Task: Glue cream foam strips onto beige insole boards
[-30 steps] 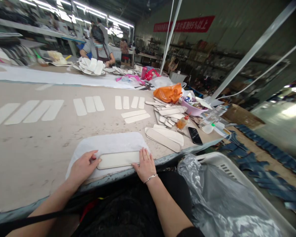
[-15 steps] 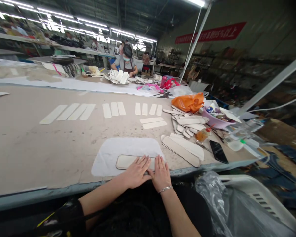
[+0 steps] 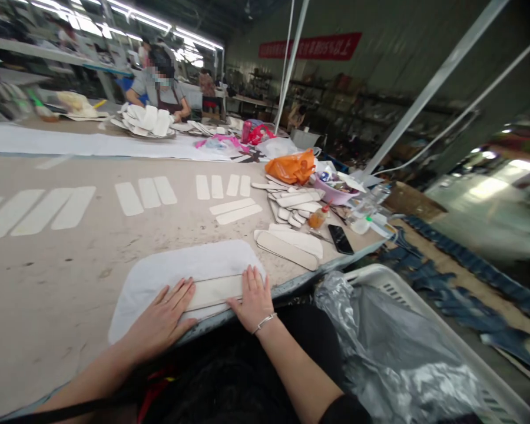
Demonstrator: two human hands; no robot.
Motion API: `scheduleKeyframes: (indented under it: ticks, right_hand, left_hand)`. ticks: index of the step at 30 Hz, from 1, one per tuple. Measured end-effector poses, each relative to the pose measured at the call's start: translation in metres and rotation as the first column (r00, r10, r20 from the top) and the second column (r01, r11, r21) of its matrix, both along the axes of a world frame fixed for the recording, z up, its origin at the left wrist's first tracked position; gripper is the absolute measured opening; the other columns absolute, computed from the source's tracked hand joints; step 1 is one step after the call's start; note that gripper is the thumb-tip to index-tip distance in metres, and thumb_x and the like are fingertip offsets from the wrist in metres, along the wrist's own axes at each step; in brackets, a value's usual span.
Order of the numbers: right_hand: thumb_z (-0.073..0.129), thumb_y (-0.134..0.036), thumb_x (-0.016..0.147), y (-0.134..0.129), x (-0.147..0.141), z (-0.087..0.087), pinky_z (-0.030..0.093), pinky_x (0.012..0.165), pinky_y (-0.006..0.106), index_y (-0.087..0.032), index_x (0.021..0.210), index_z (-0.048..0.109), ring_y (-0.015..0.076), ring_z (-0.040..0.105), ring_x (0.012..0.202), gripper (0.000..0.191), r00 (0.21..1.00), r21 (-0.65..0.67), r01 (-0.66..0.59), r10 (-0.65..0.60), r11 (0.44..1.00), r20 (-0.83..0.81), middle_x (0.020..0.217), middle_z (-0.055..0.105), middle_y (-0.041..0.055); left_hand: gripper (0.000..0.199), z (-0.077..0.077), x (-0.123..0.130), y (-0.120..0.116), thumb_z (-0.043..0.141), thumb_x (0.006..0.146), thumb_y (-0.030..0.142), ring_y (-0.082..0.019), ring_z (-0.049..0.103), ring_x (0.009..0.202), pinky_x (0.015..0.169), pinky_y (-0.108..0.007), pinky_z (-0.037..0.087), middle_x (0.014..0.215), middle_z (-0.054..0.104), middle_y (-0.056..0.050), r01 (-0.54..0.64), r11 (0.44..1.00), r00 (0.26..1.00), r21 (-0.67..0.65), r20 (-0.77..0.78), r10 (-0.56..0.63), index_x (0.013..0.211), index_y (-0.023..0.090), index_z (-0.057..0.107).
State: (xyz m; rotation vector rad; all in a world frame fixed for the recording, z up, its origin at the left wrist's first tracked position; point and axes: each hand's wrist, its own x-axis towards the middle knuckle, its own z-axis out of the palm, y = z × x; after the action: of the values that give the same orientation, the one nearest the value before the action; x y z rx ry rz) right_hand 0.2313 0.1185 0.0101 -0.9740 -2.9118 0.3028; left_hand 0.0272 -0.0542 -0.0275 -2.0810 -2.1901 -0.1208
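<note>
A long pale strip with rounded ends [image 3: 216, 291] lies on a white rounded sheet [image 3: 159, 265] at the table's near edge. My left hand [image 3: 170, 312] rests flat across the strip's left end, fingers stretched out and thumb apart. On its right end my right hand [image 3: 255, 297] presses down, also flat with fingers extended; a bracelet is on that wrist. The strip's middle shows between the two hands, while both its ends are covered. Just right of the sheet is a small stack of long beige pieces [image 3: 287, 248].
Several pale strips [image 3: 150, 193] lie in groups across the table. Toward the right are a pile of pieces [image 3: 295, 200], an orange bag [image 3: 291, 168], a bottle [image 3: 318, 218] and a phone [image 3: 340, 239]. A plastic-lined basket [image 3: 380, 277] stands beside the table. A co-worker [image 3: 159, 88] sits opposite.
My left hand has slid left along the strip, away from my right hand, baring its middle. My right hand stays on the right end. The camera view has turned right.
</note>
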Motion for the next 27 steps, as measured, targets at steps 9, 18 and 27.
scheduleKeyframes:
  ticks: [9,18,27]
  right_hand:
    - [0.024,-0.063,0.091,-0.021,-0.026,0.005,0.010,0.115,0.044,-0.011,0.146,0.020,0.0202,0.009,0.142,0.076,0.944,-0.085,-0.329,0.323,0.941,-0.073,0.153,0.017,0.0095]
    - [0.036,-0.055,0.091,0.035,0.024,-0.010,0.013,0.114,0.044,-0.009,0.145,0.026,0.0250,0.016,0.140,0.071,0.993,-0.131,0.030,-0.044,0.991,-0.108,0.152,0.020,0.0119]
    - [0.057,-0.033,0.082,0.061,0.011,0.016,0.046,0.072,0.029,-0.012,0.097,0.069,0.0215,0.063,0.079,0.029,0.925,-0.409,0.275,-0.356,0.870,-0.134,0.078,0.068,0.0087]
  left_hand:
    - [0.071,-0.014,-0.009,0.001,0.038,0.085,0.058,-0.028,0.029,0.137,0.110,-0.046,0.025,0.148,0.033,-0.009,0.041,0.996,0.998,0.074,-0.053,-0.038,0.143,0.017,0.029]
    - [0.078,-0.037,-0.022,0.005,0.045,0.082,0.059,-0.027,0.039,0.131,0.106,-0.042,0.031,0.147,0.035,-0.005,0.084,0.970,0.990,0.229,-0.126,-0.056,0.146,0.024,0.016]
    - [0.074,-0.031,-0.017,0.002,0.043,0.084,0.059,-0.026,0.039,0.131,0.107,-0.040,0.028,0.148,0.033,-0.004,0.041,0.973,0.996,0.229,-0.085,-0.022,0.145,0.026,0.018]
